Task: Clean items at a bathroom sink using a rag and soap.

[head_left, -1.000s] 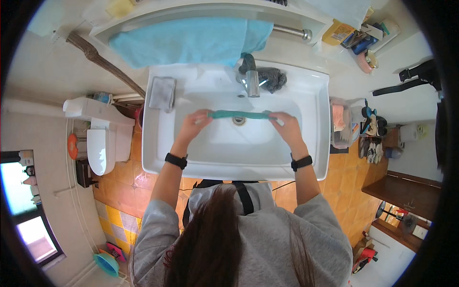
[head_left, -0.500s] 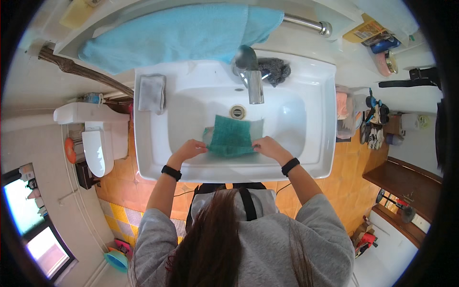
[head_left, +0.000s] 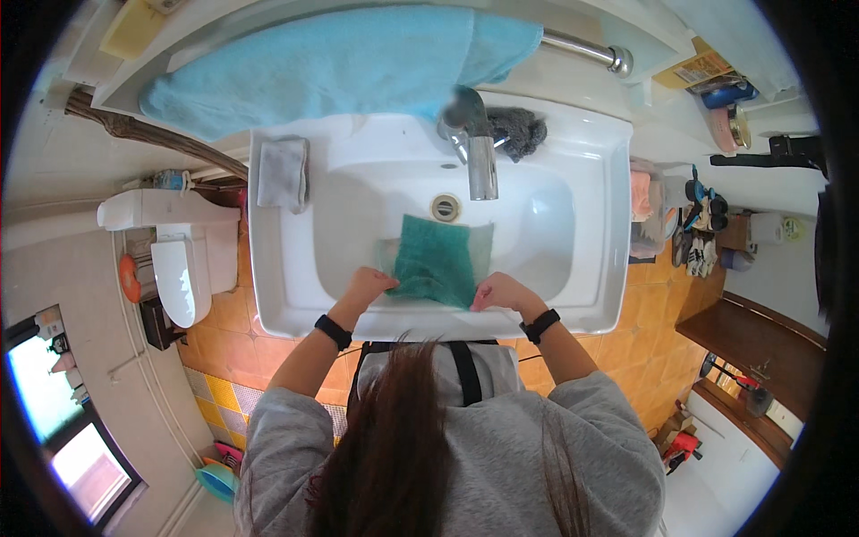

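A green cloth (head_left: 434, 259) lies spread in the white sink (head_left: 291, 300), just in front of the drain (head_left: 445, 208). Beneath it, a paler grey-green cloth (head_left: 481, 249) shows at both sides. My left hand (head_left: 367, 284) pinches the green cloth's near left corner. At the near right corner, my right hand (head_left: 501, 294) grips the same cloth between thumb and fingers. Both wrists wear black bands. Above the drain stands the chrome faucet (head_left: 481, 166), with no water seen running from it.
A folded grey cloth (head_left: 283, 174) rests on the sink's left ledge. Behind the faucet sits a dark grey scrubber or rag (head_left: 519, 132). A light blue towel (head_left: 313, 67) hangs from a metal bar along the back. To the left is a white toilet (head_left: 179, 268).
Both hands have come nearer to me, drawing the green cloth's near edge toward the sink's front. That edge, folded up before, now lies flatter and lower.
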Available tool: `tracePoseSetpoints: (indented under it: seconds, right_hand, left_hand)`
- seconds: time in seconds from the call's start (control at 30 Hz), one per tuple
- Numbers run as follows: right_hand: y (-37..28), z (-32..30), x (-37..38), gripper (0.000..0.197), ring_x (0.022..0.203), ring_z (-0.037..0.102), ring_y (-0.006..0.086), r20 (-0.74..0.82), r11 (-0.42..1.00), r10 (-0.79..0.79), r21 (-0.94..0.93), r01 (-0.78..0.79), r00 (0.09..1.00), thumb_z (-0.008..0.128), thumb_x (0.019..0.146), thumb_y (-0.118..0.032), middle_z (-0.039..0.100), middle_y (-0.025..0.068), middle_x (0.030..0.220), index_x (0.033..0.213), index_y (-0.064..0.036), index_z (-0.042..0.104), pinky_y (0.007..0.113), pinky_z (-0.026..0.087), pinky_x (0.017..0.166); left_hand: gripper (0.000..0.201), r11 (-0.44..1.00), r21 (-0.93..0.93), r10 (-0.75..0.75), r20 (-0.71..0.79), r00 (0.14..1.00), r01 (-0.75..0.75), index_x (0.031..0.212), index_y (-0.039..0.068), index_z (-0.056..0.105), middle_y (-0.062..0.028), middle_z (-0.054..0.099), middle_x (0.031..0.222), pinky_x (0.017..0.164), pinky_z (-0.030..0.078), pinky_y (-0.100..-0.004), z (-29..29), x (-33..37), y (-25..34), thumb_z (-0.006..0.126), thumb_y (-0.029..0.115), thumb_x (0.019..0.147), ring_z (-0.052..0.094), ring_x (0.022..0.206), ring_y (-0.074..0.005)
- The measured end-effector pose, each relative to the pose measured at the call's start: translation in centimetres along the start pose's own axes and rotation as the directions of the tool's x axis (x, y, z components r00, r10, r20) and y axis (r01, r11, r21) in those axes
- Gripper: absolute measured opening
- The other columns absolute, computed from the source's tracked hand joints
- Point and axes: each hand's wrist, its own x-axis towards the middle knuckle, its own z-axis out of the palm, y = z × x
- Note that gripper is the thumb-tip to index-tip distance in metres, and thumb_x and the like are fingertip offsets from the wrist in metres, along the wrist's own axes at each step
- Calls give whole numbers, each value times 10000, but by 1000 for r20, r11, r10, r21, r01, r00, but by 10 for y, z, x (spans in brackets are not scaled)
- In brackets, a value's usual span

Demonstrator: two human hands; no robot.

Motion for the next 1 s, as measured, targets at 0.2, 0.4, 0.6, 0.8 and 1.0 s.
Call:
tracePoseSetpoints:
  seconds: [0.2,0.4,0.6,0.8,1.0]
  right_hand:
    - [11,27,9,313,631,560,147,-352,992,59,127,-15,934,744,648,-267,617,78,679,768,-4,623,266,449,594]
    - [5,40,22,289,707,571,178,-467,988,126,140,-68,875,683,650,-181,604,111,773,886,-44,586,293,447,617]
    - [-5,27,1,248,639,485,125,-552,857,40,447,256,833,590,678,-80,550,40,700,922,-39,607,264,403,597]
    - [-19,26,-28,220,623,470,100,-449,870,20,448,206,893,590,674,-68,546,26,691,884,-19,630,227,389,586]
    - [-7,34,-25,222,630,492,96,-434,906,6,384,179,901,597,672,-88,569,21,696,872,4,631,237,412,580]
  left_hand:
    - [290,985,-78,-163,-121,979,154,738,-10,655,-35,580,605,524,417,-284,14,-7,-4,683,273,683,518,558,-129]
    - [303,926,-279,-287,-85,954,253,668,7,612,13,460,537,501,356,-265,20,4,-8,676,298,721,431,540,-92]
    - [260,933,-304,125,-224,967,-191,671,-2,608,27,455,585,533,335,-254,7,-33,22,637,236,773,405,580,-82]
    - [207,890,-383,183,-196,963,-247,786,-23,654,-26,586,688,609,412,-232,10,-61,-3,633,183,780,507,650,-92]
    - [213,921,-379,-162,-156,974,92,806,-42,651,-45,608,714,621,441,-246,29,-63,13,646,167,765,537,652,-105]
